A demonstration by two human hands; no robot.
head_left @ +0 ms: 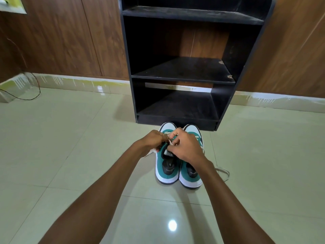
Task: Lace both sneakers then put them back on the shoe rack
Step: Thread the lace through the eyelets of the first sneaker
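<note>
Two green and white sneakers stand side by side on the tiled floor, toes toward the black shoe rack (182, 80). My left hand (154, 140) and my right hand (186, 147) meet over the left sneaker (167, 171), each pinching its white lace (169, 142) above the tongue. My right wrist partly covers the right sneaker (190, 176). A loose white lace (224, 171) trails from that shoe onto the floor at the right. The rack's shelves hold nothing.
The rack stands against a wood-panelled wall (61, 41). A thin dark cable (33, 85) loops on the floor at the far left. Glossy cream floor tiles (70, 138) stretch around the shoes on both sides.
</note>
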